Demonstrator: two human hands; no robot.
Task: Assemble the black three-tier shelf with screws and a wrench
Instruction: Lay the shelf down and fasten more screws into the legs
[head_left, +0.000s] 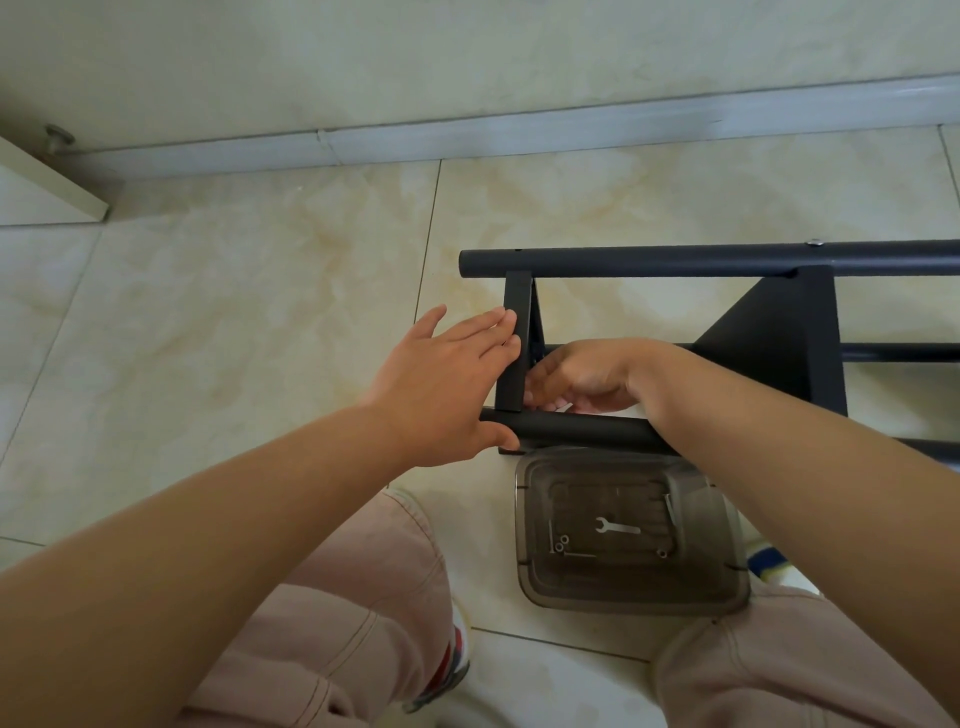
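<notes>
**Hands on the black shelf**

While the person crouches on the tiled floor (260, 312), the left hand (447, 384) lies flat against a black shelf plate (514, 343), fingers straight and close together, thumb touching the near tube (582, 428). Just right of the plate, the right hand (576, 376) reaches inside the shelf (779, 332), fingers curled; what they pinch is hidden. Near the knees sits a clear tray (535, 587) holding a small wrench (618, 527) and screws (561, 543).

At 9 o'clock: open floor (234, 312) for my hands.
At 3 o'clock: shelf frame (769, 332) blocks me.
At 5 o'clock: parts tray (628, 592) below its near tube (582, 429).
</notes>
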